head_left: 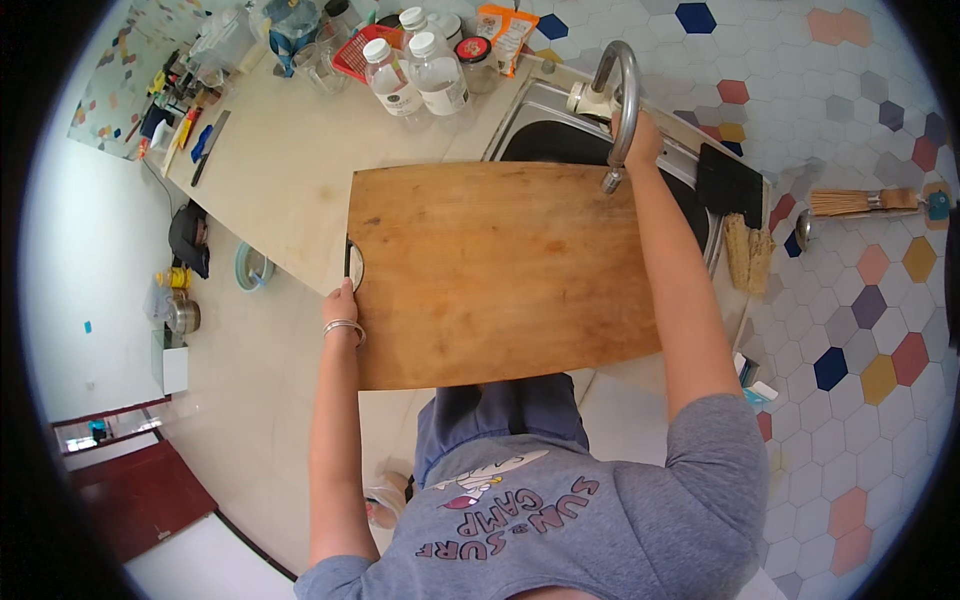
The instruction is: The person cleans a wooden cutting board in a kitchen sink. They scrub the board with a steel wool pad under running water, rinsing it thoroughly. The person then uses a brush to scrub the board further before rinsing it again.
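A large wooden cutting board (500, 270) lies tilted across the counter edge and over part of the sink (535, 105), in front of my body. Its left side has a cut-out grip with a dark bar. My left hand (342, 298), a silver bangle at the wrist, is closed on that left edge just below the cut-out. Stretched over the board's right side, my right hand (645, 138) is closed at the base of the curved metal tap (628, 75). The spout hides part of its fingers. The spout's end hangs over the board's far right corner.
Clear bottles with white caps (438, 80), a red basket (355, 55) and a jar (477, 62) stand beyond the board. A knife (210, 148) lies at the far left. Right of the sink are a black slab (728, 183) and a loofah (748, 253).
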{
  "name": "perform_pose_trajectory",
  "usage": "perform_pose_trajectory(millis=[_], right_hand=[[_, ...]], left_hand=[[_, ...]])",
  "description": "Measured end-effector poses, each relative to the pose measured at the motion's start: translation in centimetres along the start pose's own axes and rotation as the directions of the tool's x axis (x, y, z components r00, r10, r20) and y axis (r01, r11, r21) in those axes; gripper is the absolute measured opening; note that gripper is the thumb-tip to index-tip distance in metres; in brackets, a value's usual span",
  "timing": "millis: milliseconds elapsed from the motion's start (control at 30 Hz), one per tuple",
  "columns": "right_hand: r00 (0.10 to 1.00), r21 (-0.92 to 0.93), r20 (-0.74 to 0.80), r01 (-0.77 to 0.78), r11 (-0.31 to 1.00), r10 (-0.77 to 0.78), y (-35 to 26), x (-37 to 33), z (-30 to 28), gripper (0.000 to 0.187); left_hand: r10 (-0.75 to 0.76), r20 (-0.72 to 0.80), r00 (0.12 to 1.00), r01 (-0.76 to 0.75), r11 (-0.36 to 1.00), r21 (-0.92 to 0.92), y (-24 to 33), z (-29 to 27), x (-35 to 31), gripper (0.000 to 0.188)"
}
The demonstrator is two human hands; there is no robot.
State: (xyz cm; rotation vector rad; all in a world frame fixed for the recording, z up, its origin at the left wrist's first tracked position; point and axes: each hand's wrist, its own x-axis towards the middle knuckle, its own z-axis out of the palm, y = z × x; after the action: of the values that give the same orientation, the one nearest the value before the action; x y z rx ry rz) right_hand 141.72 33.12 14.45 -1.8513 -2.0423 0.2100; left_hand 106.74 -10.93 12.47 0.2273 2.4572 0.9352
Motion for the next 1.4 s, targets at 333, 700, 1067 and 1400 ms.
perform_pose_trajectory(millis=[333, 700, 1067, 1400], right_hand=[[0.996, 0.206, -0.071, 0.075, 0.976, -0.061, 8.1, 0.8, -1.0, 0.035], [0.631, 0.832, 0.399, -0.554, 0.027, 0.665, 14.1, -11.8, 3.8, 0.043], [0.916, -0.046, -0.128, -0.388, 0.920, 0.380, 21.1, -12.9, 1.8, 0.031], [0.951, -0.296, -0.024, -0.302, 0.906, 0.309, 17.2, -16.2, -2.2, 0.020]], left_hand=[[0.036, 0.067, 0.997, -0.040, 0.998, 0.054, -1.8, -0.3, 2.1, 0.051], [-0.029, 0.218, 0.975, -0.036, 0.957, 0.288, -4.3, -2.4, 4.1, 0.052], [0.173, 0.134, 0.976, -0.186, 0.978, 0.091, -0.3, -5.7, 3.4, 0.048], [0.093, 0.136, 0.986, -0.109, 0.988, 0.112, 1.7, -5.2, 1.0, 0.044]])
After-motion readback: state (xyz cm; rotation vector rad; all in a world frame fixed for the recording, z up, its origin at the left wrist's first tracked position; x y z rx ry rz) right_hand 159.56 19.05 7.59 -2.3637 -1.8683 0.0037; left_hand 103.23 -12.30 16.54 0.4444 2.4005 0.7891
